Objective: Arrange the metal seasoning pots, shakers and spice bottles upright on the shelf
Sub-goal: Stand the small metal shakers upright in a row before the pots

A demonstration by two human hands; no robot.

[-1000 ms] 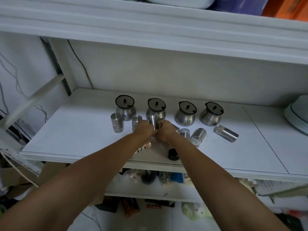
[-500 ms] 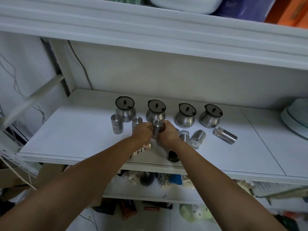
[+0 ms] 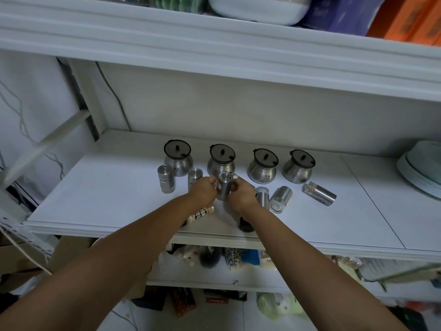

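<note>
Several bell-shaped metal seasoning pots with dark lids stand in a row at the back of the white shelf (image 3: 95, 201); the leftmost pot (image 3: 177, 157) is at the row's left end. My left hand (image 3: 204, 191) and my right hand (image 3: 241, 193) both grip one upright metal shaker (image 3: 225, 187) between them. Two shakers stand upright to the left, one (image 3: 165, 179) and another (image 3: 195, 176). Three shakers lie on their sides to the right, the farthest (image 3: 319, 193). A labelled spice bottle (image 3: 200, 213) lies under my left forearm. A black-capped bottle (image 3: 245, 225) is partly hidden by my right forearm.
A stack of pale plates (image 3: 422, 170) sits at the shelf's right end. The upper shelf (image 3: 214, 44) overhangs close above. A lower shelf (image 3: 214, 261) holds packets and bags. Cables hang at the left wall (image 3: 21, 111).
Both hands have turned the shaker from tilted to upright and lowered it slightly toward the shelf, in front of the second pot.
</note>
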